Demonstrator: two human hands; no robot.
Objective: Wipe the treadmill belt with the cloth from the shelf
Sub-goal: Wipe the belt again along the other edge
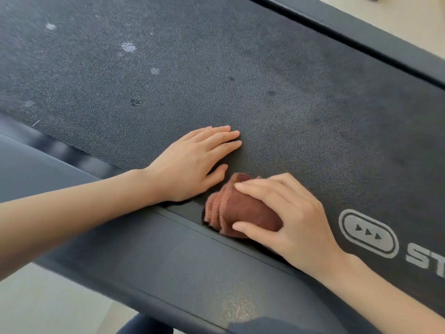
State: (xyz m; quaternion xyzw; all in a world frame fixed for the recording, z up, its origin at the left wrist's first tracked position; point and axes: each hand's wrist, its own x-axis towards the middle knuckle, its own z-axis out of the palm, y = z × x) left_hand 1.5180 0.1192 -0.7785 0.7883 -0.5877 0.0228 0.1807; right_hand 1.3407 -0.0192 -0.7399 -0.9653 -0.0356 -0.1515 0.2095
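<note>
The right hand (pixel 286 218) is curled over a folded brown cloth (pixel 237 210), fingers spread across its top and the thumb tucked against its near side, so the cloth is gripped and pressed down. The cloth is bunched into several layers, its stitched edges fanning out toward the left. It sits right at the near edge of the treadmill belt (pixel 265 92), partly over the narrow gap where the belt meets the side rail (pixel 168 259).

Just beside it, the left hand (pixel 192 162) lies flat and open on the belt, palm down, fingers together and stretched toward the middle of the belt, holding nothing. Its thumb points toward the cloth and comes close to the cloth's upper corner; whether they touch I cannot tell. The heel of that hand rests at the belt's near edge.

The belt itself is dark and grainy. Farther out, toward its far left part, several pale dusty spots (pixel 128 47) show on the surface, and a few small dark marks (pixel 135 101) sit nearer the middle. To the right of the right hand, a grey logo (pixel 368 233) with three arrowheads and the start of some lettering is printed on the belt. Beyond the belt's far edge runs the other side rail (pixel 361 32), and pale floor (pixel 48 307) shows below the near rail.
</note>
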